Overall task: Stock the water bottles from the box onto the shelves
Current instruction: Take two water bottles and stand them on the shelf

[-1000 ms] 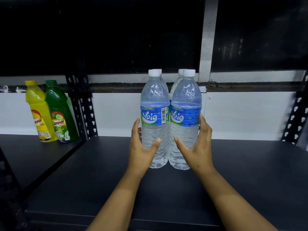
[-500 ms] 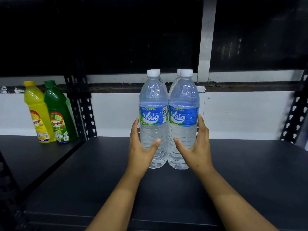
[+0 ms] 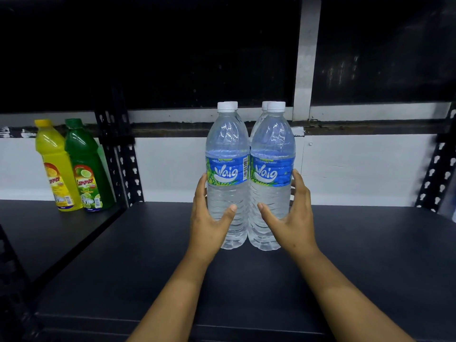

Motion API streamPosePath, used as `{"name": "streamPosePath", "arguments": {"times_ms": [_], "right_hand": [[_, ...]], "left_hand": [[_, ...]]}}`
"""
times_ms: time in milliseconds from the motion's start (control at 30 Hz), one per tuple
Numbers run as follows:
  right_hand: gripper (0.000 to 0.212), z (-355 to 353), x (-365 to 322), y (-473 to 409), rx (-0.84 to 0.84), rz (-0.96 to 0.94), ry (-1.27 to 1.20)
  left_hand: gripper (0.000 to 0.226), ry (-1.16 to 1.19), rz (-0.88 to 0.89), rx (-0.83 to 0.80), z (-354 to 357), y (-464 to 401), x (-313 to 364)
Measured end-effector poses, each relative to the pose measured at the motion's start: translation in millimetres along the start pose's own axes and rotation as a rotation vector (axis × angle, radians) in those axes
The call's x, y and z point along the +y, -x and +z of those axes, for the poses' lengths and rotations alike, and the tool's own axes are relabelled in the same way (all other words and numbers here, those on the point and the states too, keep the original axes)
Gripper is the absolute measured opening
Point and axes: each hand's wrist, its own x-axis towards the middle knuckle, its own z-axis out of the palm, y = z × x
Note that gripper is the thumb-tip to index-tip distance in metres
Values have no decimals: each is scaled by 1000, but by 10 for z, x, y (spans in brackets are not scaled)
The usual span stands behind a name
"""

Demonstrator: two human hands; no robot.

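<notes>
Two clear water bottles with blue labels and white caps stand upright side by side on the dark shelf (image 3: 357, 255). My left hand (image 3: 209, 223) grips the left water bottle (image 3: 227, 144) low on its body, thumb in front and fingers round its left side. My right hand (image 3: 293, 218) grips the right water bottle (image 3: 272, 146) the same way from the right. Directly behind them stand two more bottles, of which mostly the caps (image 3: 233, 104) show. The box is out of view.
A yellow bottle (image 3: 58, 166) and a green bottle (image 3: 86, 164) stand on the neighbouring shelf at the left, beyond a perforated black upright (image 3: 123, 156). Another upright (image 3: 436, 169) marks the right end. A white wall runs behind the shelf.
The right bottle has drawn slightly closer to the left one. Both hands keep their hold and have barely moved.
</notes>
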Motion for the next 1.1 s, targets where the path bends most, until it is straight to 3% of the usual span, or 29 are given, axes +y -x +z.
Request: {"name": "streamPosePath", "arguments": {"times_ms": [167,467,667,867,1100], "right_hand": [[112,46,14,-4,-11,34,-4],[96,-6,-13,11,-38,17,-19],[115,53,-2,3,-30,66,-17],[100,19,-16,5,-19,24,-6],[100,-9,0,7,-46,56,-6]], "left_hand": [[87,43,-8,-51,3,15,8],[90,43,-45,-25,6,-6,1],[84,68,1,-49,0,5,20],[86,45,20,-23,-15,-15,15],[91,50,16,-16,16,-16,-3]]}}
